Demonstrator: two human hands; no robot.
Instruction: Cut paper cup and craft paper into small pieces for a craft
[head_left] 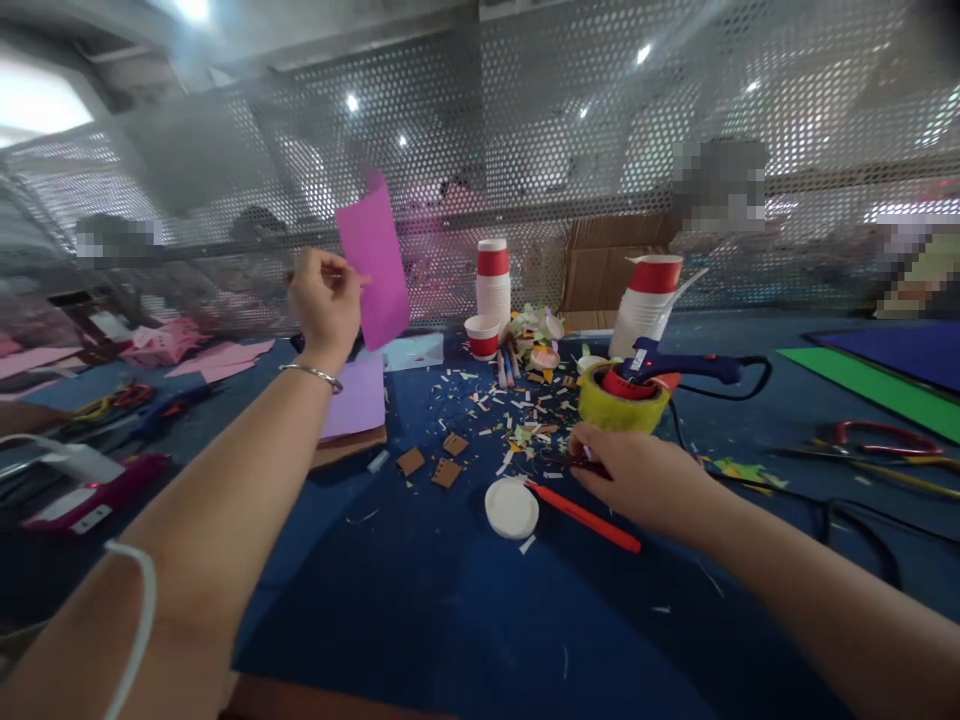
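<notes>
My left hand (328,300) is raised on the left, its fingers closed in a pinch on the edge of a magenta sheet of paper (379,265), which hangs upright and slightly curved. Low over the table on the right, my right hand (619,465) has its fingers closed on dark-handled scissors (574,461), mostly hidden under the fingers. Just left of that hand lie a red marker pen (589,518) and a round white paper piece (512,507). Behind it, a glue gun (679,364) rests across a roll of yellow tape (624,405).
Two stacks of paper cups (493,285) (641,310) stand at the back before a perforated metal screen (420,130). Paper scraps litter the middle. Purple paper (356,398) and brown cardboard squares (446,472) lie left of centre. Red-handled scissors (885,438) and a black cord (829,520) lie right.
</notes>
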